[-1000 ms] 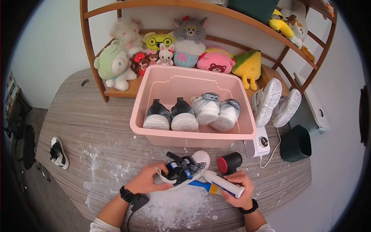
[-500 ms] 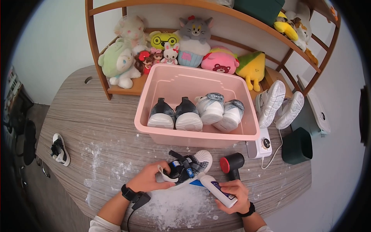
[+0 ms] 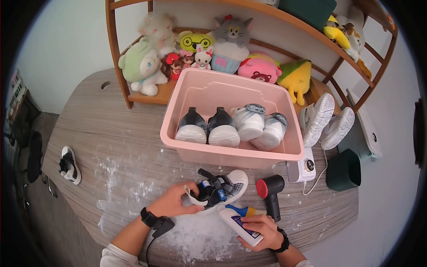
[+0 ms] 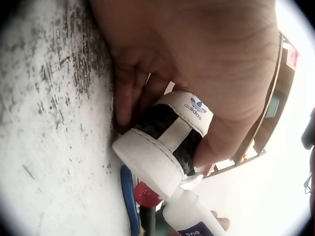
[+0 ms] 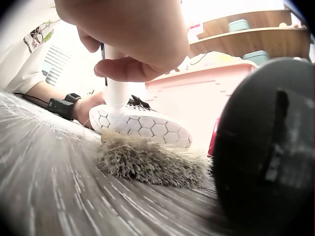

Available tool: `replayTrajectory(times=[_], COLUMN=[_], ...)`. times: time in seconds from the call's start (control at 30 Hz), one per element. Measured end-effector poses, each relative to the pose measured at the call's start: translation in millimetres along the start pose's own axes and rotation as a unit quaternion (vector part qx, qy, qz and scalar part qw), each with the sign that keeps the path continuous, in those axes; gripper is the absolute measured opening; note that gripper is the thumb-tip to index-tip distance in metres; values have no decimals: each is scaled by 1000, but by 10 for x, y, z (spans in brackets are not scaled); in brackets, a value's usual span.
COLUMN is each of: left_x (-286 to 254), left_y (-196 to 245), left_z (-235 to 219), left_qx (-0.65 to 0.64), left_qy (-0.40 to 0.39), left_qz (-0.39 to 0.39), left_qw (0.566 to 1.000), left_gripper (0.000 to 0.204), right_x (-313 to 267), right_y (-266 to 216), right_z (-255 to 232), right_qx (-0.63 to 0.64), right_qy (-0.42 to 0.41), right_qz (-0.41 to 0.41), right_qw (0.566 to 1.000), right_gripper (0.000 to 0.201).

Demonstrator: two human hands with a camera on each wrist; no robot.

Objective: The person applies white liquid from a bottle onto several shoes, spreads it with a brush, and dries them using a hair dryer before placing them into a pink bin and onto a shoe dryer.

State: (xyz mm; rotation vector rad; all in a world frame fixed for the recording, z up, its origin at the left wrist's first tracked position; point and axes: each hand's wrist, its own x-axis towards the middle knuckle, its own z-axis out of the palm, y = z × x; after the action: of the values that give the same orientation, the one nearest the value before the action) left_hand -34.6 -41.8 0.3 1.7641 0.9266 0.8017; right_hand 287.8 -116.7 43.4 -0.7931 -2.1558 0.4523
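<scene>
A small black-and-white adidas sneaker (image 3: pixel 238 181) with straps lies on the powdery table, its toe pointing up and right. My left hand (image 3: pixel 174 200) grips it around the heel, fingers inside the collar and thumb outside. In my right hand (image 3: pixel 263 230) is a white plastic bottle (image 3: pixel 233 222) with a purple label, tilted so its tip meets the side of the sole (image 5: pixel 157 129). Between shoe and right hand lies a blue-handled brush (image 3: pixel 238 209), and its pale bristles (image 5: pixel 152 160) show close under the right hand in the right wrist view.
A black hair dryer (image 3: pixel 270 189) with a red end lies right of the sneaker. Behind stands a pink bin (image 3: pixel 235 153) holding several shoes. Another small sneaker (image 3: pixel 70 165) is at far left. A white shoe dryer (image 3: pixel 302 169) bears two shoes; beside it is a dark green bin (image 3: pixel 343 171).
My right hand has moved the bottle left along the sole, from near the toe toward the heel. The hair dryer's handle has come into sight. My left hand keeps its grip on the sneaker.
</scene>
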Motion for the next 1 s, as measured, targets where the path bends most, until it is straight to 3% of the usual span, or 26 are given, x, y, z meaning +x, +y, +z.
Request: replayTrajectory(times=[0.53,1.0], left_x=[10,26], left_y=[33,27], left_z=[-38,-39], left_qx=[-7,-1], left_qy=[-5,-1], left_qz=[4,10], left_qw=[1000,1000], left_gripper=[40,42], right_x=[70,135], right_y=[-40,-119], right_z=[34,80], right_qx=[13,86], right_qy=[-45,-101], right_qz=[-10,33], right_qw=[999,991], right_gripper=[54,54])
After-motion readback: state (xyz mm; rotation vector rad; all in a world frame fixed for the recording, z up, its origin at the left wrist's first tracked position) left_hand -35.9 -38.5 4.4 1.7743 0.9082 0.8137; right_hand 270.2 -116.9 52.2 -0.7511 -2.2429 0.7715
